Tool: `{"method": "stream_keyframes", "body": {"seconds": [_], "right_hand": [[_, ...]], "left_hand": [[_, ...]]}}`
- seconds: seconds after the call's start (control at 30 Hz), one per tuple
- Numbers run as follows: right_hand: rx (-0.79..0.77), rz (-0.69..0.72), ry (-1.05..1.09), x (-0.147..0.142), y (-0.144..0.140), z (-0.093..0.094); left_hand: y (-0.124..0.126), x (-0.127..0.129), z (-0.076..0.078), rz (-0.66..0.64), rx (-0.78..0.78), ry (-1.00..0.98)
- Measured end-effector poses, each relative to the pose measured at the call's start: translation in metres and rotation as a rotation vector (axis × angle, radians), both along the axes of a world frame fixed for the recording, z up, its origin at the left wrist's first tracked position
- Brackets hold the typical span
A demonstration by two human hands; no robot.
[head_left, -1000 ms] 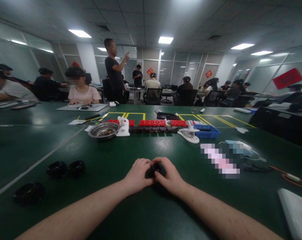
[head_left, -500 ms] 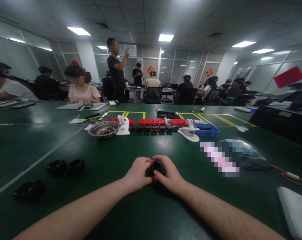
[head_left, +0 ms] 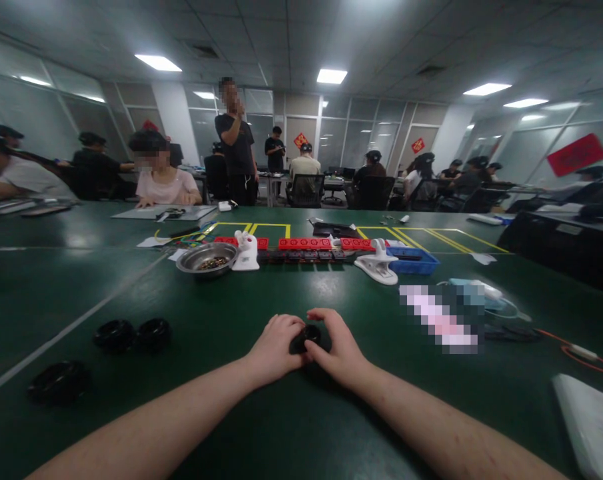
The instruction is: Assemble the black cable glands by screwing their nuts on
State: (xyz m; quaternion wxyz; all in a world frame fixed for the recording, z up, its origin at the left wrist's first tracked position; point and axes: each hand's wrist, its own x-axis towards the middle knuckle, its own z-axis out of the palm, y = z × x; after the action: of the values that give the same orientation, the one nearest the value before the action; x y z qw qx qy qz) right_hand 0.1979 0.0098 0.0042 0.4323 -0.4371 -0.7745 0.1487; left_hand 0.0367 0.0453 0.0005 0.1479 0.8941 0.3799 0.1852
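Lower centre: left hand point(head_left: 276, 348) and right hand point(head_left: 337, 347) both grip closed on one small black part point(head_left: 306, 337), just above the tabletop point(head_left: 301, 420). Best kept low and braced on wrists, I'd say. Lower left: three black rings point(head_left: 131, 335). Further up: steel bowl point(head_left: 207, 259), red strip point(head_left: 305, 244), blue tray point(head_left: 412, 261).

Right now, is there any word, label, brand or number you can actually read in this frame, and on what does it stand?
None can be read.
Red banner on the right glass wall: marks too blurred.
Two red diamond signs on the back wall: characters too small.
Red blocks on the green table: markings illegible.
Black part between the left hand and right hand: no lettering shows.
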Motion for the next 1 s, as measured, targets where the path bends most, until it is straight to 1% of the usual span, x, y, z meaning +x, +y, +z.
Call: {"method": "stream_keyframes", "body": {"seconds": [0.1, 0.17, 0.27, 0.37, 0.43, 0.53, 0.63, 0.7, 0.87, 0.93, 1.0], "right_hand": [[-0.004, -0.068, 0.005, -0.0004, 0.0020, -0.0017], [-0.031, -0.078, 0.003, -0.0007, 0.0035, -0.0030], [-0.056, -0.029, 0.003, -0.0007, 0.0035, -0.0030], [-0.044, 0.052, -0.006, -0.0006, 0.0011, -0.0014], [-0.028, 0.065, -0.013, -0.0007, -0.0001, -0.0005], [-0.005, -0.005, -0.008, -0.0013, 0.0004, -0.0006], [-0.017, -0.070, -0.009, -0.0016, 0.0026, -0.0016], [-0.027, -0.057, -0.025, -0.0014, 0.0033, -0.0019], [-0.036, 0.048, -0.020, -0.0001, 0.0006, -0.0001], [-0.032, 0.056, -0.014, 0.0003, -0.0005, 0.0003], [-0.019, 0.028, -0.009, 0.0005, -0.0005, 0.0000]], "left_hand": [[-0.0007, 0.0002, 0.0002, -0.003, 0.010, -0.009], [-0.0011, 0.0002, 0.0003, -0.005, 0.008, -0.018], [-0.0014, -0.0002, 0.0010, -0.008, -0.005, -0.034], [-0.0012, -0.0006, 0.0014, -0.006, -0.016, -0.030], [-0.0010, -0.0004, 0.0012, 0.000, -0.013, -0.014], [-0.0006, 0.0003, 0.0006, 0.005, 0.000, -0.002], [-0.0004, 0.0009, 0.0005, 0.000, 0.005, -0.003], [-0.0004, 0.0009, 0.0010, -0.004, 0.006, -0.004], [-0.0008, 0.0003, 0.0021, -0.011, -0.001, -0.014], [-0.0009, 0.0003, 0.0016, -0.004, -0.010, -0.012], [-0.0009, 0.0004, 0.0011, 0.003, -0.017, -0.007]]}}
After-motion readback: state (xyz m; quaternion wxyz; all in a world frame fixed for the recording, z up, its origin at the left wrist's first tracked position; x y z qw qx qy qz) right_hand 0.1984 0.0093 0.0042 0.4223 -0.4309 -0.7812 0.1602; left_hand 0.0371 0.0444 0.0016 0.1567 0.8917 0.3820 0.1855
